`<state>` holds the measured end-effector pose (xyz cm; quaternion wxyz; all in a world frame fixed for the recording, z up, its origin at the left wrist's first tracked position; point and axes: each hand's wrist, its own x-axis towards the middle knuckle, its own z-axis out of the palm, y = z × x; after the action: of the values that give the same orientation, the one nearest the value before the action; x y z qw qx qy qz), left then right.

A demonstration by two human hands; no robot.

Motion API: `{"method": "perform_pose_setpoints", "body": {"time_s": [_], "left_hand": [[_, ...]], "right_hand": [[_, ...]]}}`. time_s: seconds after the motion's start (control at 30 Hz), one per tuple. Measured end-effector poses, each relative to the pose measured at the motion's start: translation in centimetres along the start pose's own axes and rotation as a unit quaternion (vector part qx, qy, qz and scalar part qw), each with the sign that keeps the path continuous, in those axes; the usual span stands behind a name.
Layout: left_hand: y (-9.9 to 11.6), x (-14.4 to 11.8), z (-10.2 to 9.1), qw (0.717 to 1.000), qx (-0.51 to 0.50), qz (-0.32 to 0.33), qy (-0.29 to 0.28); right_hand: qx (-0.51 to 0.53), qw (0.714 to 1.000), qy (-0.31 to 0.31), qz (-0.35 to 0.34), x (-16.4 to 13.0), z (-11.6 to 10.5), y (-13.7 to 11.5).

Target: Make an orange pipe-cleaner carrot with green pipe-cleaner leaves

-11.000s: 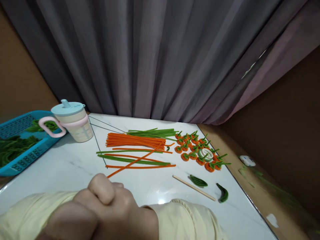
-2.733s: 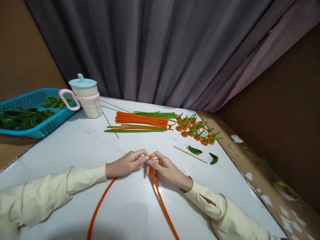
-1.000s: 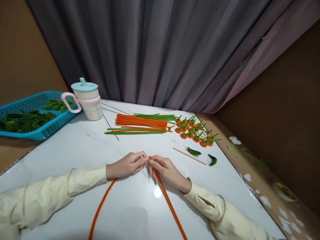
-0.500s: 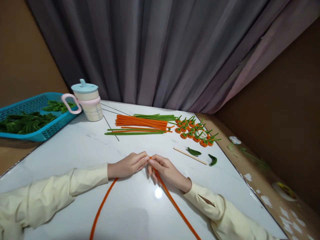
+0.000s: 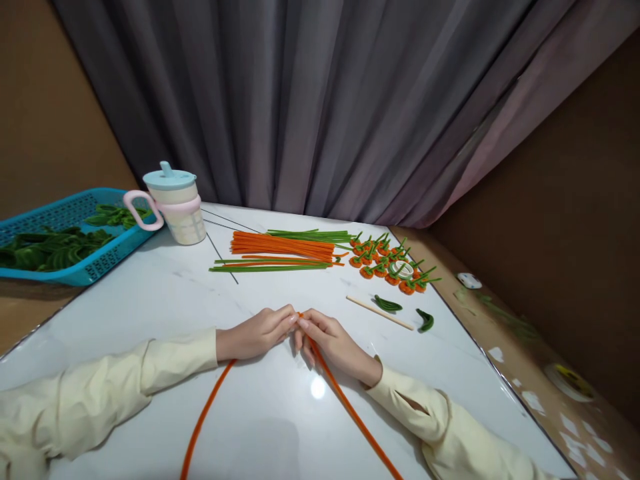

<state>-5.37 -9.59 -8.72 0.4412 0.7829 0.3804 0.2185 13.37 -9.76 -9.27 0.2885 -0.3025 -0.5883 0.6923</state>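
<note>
An orange pipe cleaner point(image 5: 350, 408) is pinched between both hands near the middle of the table. One long end runs out below my right hand point(image 5: 336, 339) toward the lower right; another orange length emerges under my left hand point(image 5: 261, 333) and curves to the bottom edge. Both hands are closed, fingertips almost touching, with a small bit of orange showing between them. Whether the two lengths are one piece is hidden by the fingers. Beyond the hands lie a bundle of orange pipe cleaners point(image 5: 283, 245) and green pipe cleaners point(image 5: 273, 266).
Finished orange pieces with green stems point(image 5: 367, 260) cluster at the right around a white ring point(image 5: 401, 269). Nearer are a wooden stick point(image 5: 379, 312) and dark green leaf shapes point(image 5: 388, 304). A lidded cup point(image 5: 183, 212) and a blue basket point(image 5: 85, 272) of green pieces stand left.
Both hands keep the same pinch on the orange pipe cleaner, with hardly any movement. The view has shifted very slightly.
</note>
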Motion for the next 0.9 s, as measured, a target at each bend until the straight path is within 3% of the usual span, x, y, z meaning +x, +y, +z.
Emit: {"method": "perform_pose_setpoints", "body": {"time_s": [0.17, 0.3, 0.53, 0.67, 0.9], "left_hand": [[0.0, 0.0, -0.1, 0.999, 0.034, 0.019, -0.005], [0.1, 0.0, -0.2, 0.997, 0.066, 0.029, -0.006], [0.0, 0.0, -0.2, 0.995, 0.082, 0.053, -0.003], [-0.2, -0.1, -0.1, 0.994, 0.094, 0.055, -0.002], [-0.4, 0.1, 0.0, 0.994, 0.099, 0.047, 0.015]], "right_hand": [[-0.03, 1.0, -0.007, -0.005, -0.1, -0.1, 0.0], [-0.128, 0.992, 0.004, -0.014, -0.3, 0.0, -0.6], [-0.356, 0.93, 0.025, -0.087, -0.5, 0.1, -1.3], [-0.495, 0.858, 0.005, -0.135, -0.7, -0.4, -0.7], [-0.746, 0.651, -0.034, -0.137, -0.6, 0.5, -0.7]]}}
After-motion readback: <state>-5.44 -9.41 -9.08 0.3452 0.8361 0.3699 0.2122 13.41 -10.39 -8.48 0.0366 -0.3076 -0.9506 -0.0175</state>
